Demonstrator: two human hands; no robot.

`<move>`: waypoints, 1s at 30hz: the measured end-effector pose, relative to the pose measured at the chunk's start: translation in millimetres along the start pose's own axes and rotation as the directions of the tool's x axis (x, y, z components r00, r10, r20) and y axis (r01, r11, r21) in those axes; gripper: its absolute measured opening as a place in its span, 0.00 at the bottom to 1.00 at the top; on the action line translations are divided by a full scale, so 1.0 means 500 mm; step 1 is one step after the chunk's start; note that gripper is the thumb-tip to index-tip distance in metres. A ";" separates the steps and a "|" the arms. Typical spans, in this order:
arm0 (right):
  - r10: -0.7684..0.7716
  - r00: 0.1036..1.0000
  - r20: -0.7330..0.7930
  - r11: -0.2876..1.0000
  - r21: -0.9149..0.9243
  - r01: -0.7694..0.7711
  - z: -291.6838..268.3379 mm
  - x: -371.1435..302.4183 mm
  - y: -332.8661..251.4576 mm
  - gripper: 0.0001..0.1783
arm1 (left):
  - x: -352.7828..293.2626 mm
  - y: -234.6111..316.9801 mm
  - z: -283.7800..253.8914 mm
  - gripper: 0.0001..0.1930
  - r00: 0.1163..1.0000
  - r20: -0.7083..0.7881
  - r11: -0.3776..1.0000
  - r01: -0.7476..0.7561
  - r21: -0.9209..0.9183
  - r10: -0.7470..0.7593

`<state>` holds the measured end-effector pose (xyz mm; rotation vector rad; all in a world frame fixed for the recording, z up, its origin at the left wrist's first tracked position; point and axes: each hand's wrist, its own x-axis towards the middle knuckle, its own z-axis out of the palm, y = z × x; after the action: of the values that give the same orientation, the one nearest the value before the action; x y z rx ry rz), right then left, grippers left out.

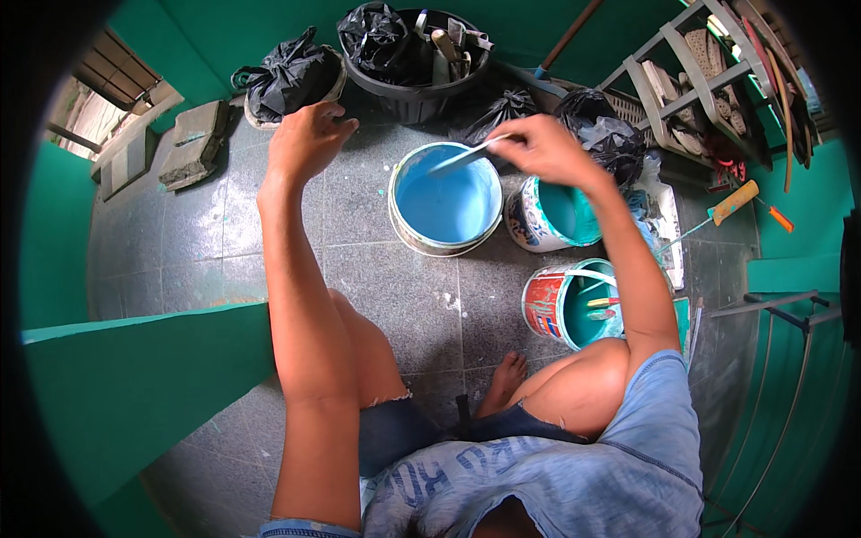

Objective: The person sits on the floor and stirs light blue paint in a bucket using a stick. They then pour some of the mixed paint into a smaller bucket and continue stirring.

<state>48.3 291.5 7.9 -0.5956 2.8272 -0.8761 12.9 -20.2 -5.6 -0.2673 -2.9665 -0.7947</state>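
Observation:
My right hand [549,154] is closed on the end of a pale, flat stirring stick [468,156]. The stick slants down to the left over a round white bucket [399,231] of light blue paint [446,208]. Whether its tip dips into the paint I cannot tell. Held up left of this bucket, my left hand [309,143] is empty, its fingers loosely bent and apart from the thumb. Just right of the blue paint stands a white bucket [529,224] of teal paint. Nearer my right knee, a red-and-white bucket [543,300] holds teal paint and several brushes [604,309].
A black tub [413,103] with tools and a black bag stands against the green wall. Another black bag [289,79] sits left of it. Grey blocks [195,143] lie at the left. A paint roller [734,203], a leaning stepladder [677,67] and a folding rack [807,327] are on the right.

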 end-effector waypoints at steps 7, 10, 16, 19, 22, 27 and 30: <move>-0.259 0.965 -0.037 0.891 -0.395 0.223 0.254 0.069 0.075 0.07 | 0.002 0.005 0.010 0.21 1.000 -0.010 1.000 -0.007 -0.029 0.006; -0.285 0.957 -0.047 0.812 -0.542 0.215 0.306 0.082 0.100 0.05 | -0.003 0.007 0.007 0.21 1.000 -0.014 0.999 -0.008 -0.049 0.008; 0.125 0.949 0.291 0.783 -0.616 0.086 0.295 0.051 0.106 0.05 | -0.011 -0.003 -0.003 0.22 0.999 0.026 0.999 -0.022 -0.035 0.023; 0.118 0.888 0.445 0.920 -0.384 0.070 0.301 0.041 0.104 0.05 | -0.011 0.005 -0.007 0.22 0.999 0.038 0.999 -0.017 -0.041 0.019; -0.038 0.923 0.382 0.974 -0.193 0.120 0.319 0.053 0.078 0.06 | -0.014 0.011 -0.006 0.22 0.999 0.015 0.998 -0.032 -0.049 0.033; -0.224 0.974 0.038 0.847 -0.486 0.214 0.332 0.071 0.103 0.03 | -0.013 0.015 -0.011 0.22 0.999 0.031 0.998 -0.035 -0.059 0.037; 0.021 0.962 0.272 0.768 -0.621 0.158 0.306 0.074 0.115 0.04 | -0.017 0.018 -0.015 0.22 0.999 0.028 0.998 -0.042 -0.049 0.043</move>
<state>30.5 240.8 -150.9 -0.8163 2.8107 0.2093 22.8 -17.4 4.6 -0.3468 -2.9605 -0.8665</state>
